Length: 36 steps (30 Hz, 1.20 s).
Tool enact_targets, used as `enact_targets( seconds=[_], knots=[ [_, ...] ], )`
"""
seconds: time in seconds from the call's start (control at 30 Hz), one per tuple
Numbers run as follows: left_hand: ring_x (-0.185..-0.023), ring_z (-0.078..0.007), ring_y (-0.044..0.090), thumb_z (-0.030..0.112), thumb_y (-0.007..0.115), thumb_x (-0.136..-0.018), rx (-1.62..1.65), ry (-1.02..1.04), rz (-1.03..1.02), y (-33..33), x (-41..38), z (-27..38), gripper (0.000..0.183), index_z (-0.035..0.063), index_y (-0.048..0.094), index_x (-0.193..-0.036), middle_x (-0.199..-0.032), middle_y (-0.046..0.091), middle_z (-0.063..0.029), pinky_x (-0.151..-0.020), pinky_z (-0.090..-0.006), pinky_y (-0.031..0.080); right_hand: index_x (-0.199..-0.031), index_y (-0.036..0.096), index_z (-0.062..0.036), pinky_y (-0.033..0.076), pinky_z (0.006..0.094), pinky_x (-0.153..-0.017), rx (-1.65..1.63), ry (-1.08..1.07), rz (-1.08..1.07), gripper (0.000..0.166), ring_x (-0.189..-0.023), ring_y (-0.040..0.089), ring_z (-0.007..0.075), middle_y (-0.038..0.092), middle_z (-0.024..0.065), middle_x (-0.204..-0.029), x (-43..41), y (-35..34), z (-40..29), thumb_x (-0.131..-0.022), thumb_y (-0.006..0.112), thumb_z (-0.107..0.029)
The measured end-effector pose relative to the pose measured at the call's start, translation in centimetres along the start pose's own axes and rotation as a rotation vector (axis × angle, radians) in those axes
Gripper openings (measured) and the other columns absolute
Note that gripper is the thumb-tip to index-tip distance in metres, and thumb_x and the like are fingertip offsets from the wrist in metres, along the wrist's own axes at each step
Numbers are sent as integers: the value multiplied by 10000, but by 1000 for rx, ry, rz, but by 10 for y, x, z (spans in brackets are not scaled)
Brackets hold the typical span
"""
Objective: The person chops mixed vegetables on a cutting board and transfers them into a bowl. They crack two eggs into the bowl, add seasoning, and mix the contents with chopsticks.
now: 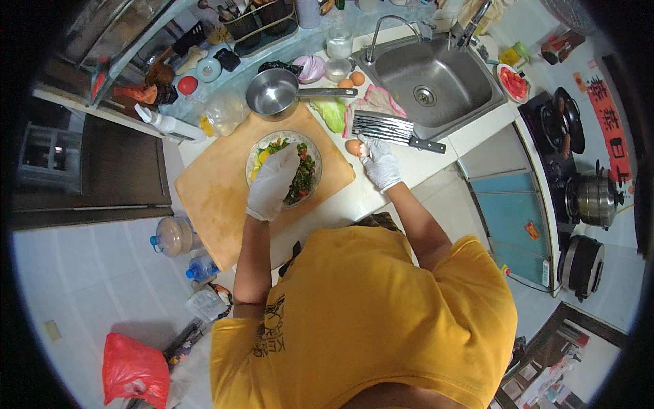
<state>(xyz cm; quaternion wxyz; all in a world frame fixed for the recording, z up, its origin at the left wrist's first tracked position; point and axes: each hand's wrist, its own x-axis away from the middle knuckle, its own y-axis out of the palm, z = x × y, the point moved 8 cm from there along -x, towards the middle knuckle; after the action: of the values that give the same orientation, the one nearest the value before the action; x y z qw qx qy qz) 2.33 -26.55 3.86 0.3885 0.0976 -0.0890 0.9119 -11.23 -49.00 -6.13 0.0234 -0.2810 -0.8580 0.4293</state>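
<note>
A patterned bowl (pixel 320 162) stands on a wooden cutting board (pixel 214 204), holding chopped greens, red bits and yellow egg yolks. My left hand (pixel 272 183), in a white glove, is over the bowl with its back up; its fingertips and anything in them are hidden. To the right, my gloved right hand (pixel 380 162) is at the counter with thumb and fingers around a cracked brown eggshell (pixel 354 148). Just beyond that hand lies a cleaver (pixel 383 128) with a black handle, partly on a pink-edged cloth (pixel 380 99).
A steel saucepan (pixel 272 92) sits behind the bowl, near lettuce (pixel 329 113), two eggs (pixel 357 78) and a cut purple onion (pixel 309 69). The steel sink (pixel 439 76) is at the back right. A white bottle (pixel 171 126) lies left. Pots (pixel 595 199) stand on the stove.
</note>
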Motion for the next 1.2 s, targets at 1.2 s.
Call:
enact_targets(
  seconds=[1.2],
  knots=[
    [-1008,-98,549,139,531,-962,233,-88,460,-50,27,-24,343,5,596,-1271,-1113,639,-20,-908,-245,424,-1395,450,-37,416,370,-1019,-273,-229,-84,615,-1182,539,340,563,199,-1266,-47,-32,-76,-827,677,-96]
  ],
)
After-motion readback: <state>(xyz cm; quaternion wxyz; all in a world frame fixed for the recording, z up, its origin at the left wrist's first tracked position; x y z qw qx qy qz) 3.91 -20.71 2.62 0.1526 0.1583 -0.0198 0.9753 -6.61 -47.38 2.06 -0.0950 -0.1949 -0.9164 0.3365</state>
